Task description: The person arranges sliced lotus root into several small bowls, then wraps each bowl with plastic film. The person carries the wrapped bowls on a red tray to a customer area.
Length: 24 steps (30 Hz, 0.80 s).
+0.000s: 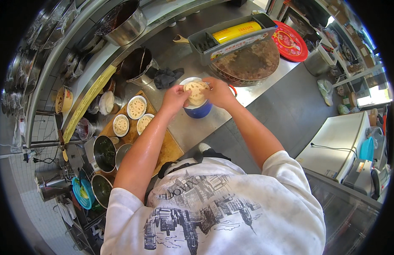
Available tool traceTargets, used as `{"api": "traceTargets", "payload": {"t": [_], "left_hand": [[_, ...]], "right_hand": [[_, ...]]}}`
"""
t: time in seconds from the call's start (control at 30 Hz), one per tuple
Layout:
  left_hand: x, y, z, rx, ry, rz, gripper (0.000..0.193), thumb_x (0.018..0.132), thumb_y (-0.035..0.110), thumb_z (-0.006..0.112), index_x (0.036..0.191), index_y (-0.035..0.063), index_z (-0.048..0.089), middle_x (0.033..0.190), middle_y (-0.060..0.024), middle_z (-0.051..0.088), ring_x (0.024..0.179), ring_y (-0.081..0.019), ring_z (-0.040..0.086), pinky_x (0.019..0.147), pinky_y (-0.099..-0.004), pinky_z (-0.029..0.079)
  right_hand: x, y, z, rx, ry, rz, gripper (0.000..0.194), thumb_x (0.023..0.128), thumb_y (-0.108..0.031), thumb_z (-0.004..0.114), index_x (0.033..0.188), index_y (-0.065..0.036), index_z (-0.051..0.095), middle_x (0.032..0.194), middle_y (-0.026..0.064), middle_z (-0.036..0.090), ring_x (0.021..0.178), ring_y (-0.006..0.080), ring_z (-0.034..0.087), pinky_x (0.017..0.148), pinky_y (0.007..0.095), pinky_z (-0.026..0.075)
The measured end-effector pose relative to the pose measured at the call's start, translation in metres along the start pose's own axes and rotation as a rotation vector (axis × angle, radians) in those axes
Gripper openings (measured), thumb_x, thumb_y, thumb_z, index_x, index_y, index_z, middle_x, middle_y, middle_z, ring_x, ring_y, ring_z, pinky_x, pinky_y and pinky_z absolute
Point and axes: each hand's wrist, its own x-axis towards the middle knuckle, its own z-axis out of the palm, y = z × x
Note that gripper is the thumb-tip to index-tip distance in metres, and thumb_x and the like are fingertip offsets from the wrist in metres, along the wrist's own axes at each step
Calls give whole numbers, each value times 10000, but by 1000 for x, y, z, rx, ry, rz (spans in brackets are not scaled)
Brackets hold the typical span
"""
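Between my fingertips are several pale lotus root slices point(196, 90), held together in a small stack. My left hand point(175, 99) grips their left edge, and my right hand point(219, 92) has hold of the right edge. Directly beneath them stands a round blue container point(198, 112) with a white inside; the slices and my hands cover most of its opening. To the left, on a wooden cutting board point(171, 145), sit three small white bowls point(128, 110) with lotus root slices in them. My left forearm partly hides the nearest bowl.
Beyond my right hand is a thick round chopping block point(248, 65), with a grey box point(200, 52) holding a yellow roll point(236, 32) above it. A red round tray point(291, 41) lies farther right. Dark cloth point(166, 78) and metal pots point(104, 154) line the left side.
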Motion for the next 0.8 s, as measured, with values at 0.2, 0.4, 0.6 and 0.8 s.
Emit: {"api": "traceTargets", "payload": {"t": [0.2,0.4,0.6,0.8], "left_hand": [[4,-9,-6,119,99,-31,393,916,236,765,1205,11,623,985,-55,733,811,-137,696,647,-262,521],[-9,3,-2,722,263,364,586,822,268,804,1318,24,610,1290,-151,646,1143,-326,618,962,-395,515],[-16,9,11,883,111,452,659,786,216,828,1373,43,584,1354,-182,552,1256,-386,504,1086,-426,426],[-20,-3,-2,868,209,471,647,781,207,837,1354,45,585,1320,-169,559,1244,-381,499,1072,-425,438]], "right_hand": [[15,10,1,-24,15,1,292,854,-111,736,1125,-12,686,882,94,720,756,147,667,708,315,552],[33,15,-11,400,-4,182,212,917,-94,721,1079,34,673,873,65,698,725,143,629,656,292,510],[34,19,-2,101,71,15,206,885,-142,731,1036,-6,695,884,96,712,773,188,657,697,328,525],[18,10,0,-148,124,-25,208,842,-150,745,988,-21,670,872,123,713,724,239,670,651,359,524]]}}
